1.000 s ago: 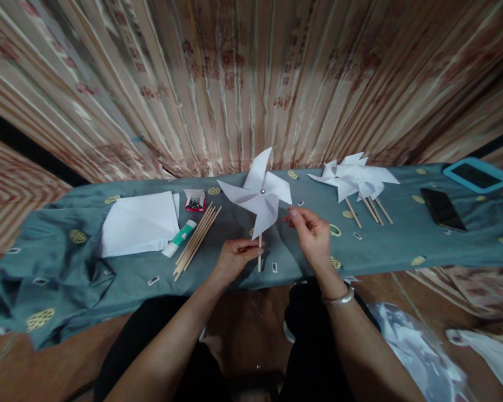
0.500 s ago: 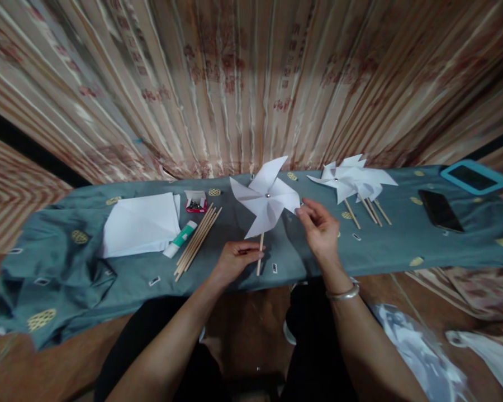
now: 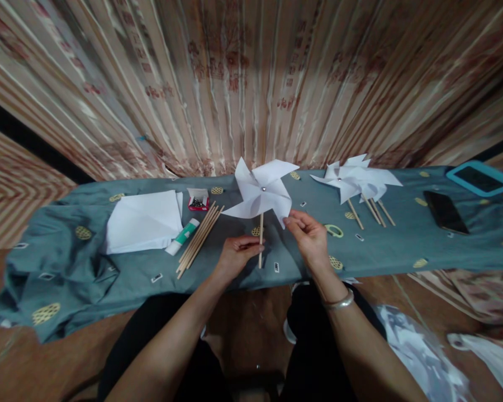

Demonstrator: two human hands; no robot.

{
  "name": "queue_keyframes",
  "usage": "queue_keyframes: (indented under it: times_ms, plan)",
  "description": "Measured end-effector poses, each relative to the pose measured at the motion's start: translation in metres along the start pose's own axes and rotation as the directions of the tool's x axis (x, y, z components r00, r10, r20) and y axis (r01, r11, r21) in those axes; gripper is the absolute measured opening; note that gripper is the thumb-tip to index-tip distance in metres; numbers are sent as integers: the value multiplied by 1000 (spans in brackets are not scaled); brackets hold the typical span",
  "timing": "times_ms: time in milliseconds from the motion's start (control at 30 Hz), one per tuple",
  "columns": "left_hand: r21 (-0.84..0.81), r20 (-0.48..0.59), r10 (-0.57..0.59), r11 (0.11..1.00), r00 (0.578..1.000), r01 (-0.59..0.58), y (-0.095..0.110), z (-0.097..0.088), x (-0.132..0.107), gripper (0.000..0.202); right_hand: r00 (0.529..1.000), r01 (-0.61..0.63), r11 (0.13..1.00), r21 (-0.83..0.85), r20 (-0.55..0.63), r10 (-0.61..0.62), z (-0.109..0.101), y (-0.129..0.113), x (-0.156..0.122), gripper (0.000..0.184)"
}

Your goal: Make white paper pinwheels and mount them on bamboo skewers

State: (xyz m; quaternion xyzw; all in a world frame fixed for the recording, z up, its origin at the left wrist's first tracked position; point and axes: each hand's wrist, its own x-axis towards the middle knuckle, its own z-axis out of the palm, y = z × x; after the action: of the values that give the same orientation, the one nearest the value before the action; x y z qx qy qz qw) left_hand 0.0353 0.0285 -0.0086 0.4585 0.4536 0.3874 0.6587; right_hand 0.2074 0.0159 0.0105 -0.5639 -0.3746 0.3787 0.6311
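A white paper pinwheel [image 3: 272,173] stands upright in front of me, a silver pin at its centre and a wooden stick [image 3: 261,240] below. My left hand [image 3: 238,255] pinches that stick under the blades, between thumb and fingers. At the lower right blade, my right hand [image 3: 308,237] has its thumb and forefinger closed at the blade's tip. Its other fingers are curled. To the left lie several loose wooden sticks [image 3: 199,240], a green and white glue stick [image 3: 183,237] and a small red and white box of pins [image 3: 198,200].
A stack of white paper [image 3: 145,220] lies on the cloth-covered table [image 3: 377,257] at left. Finished pinwheels [image 3: 360,177] overlap at right, beside a black phone [image 3: 445,212] and a blue-framed device [image 3: 482,177]. A yellow-green ring-shaped thing [image 3: 334,230] lies near my right hand. Behind hangs a patterned curtain [image 3: 243,84].
The pinwheel's blades have turned clockwise about the pin. My right hand has moved down and left with the blade tip. My left hand stays on the stick; the view has shifted slightly.
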Motion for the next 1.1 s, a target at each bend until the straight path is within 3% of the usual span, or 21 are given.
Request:
queue_keyframes:
  times_ms: [267, 433, 600, 800, 967, 1100]
  plan:
    - [47, -31, 38, 998, 999, -36, -3, 1, 2, 27, 991, -102, 990, 98, 97, 92, 12, -2, -9, 37]
    - [59, -20, 57, 997, 998, -56, -4, 1, 3, 23, 987, -81, 995, 57, 147, 72, 15, 2, -13, 37]
    - [61, -9, 57, 997, 998, -56, -3, 1, 1, 22, 983, 54, 991, -120, 184, -31, 15, 1, -17, 24]
    - [34, 3, 58, 998, 998, -58, 0, 2, -1, 21, 971, 200, 899, -390, 199, -130, 15, -7, -23, 19]
    - [5, 7, 44, 999, 999, -44, -1, 1, -1, 23, 975, 221, 869, -443, 126, -184, -3, -13, -15, 24]
    - [20, 29, 19, 1000, 999, -20, -3, -1, -1, 27, 966, 209, 899, -385, -63, -252, -28, -11, 3, 29]
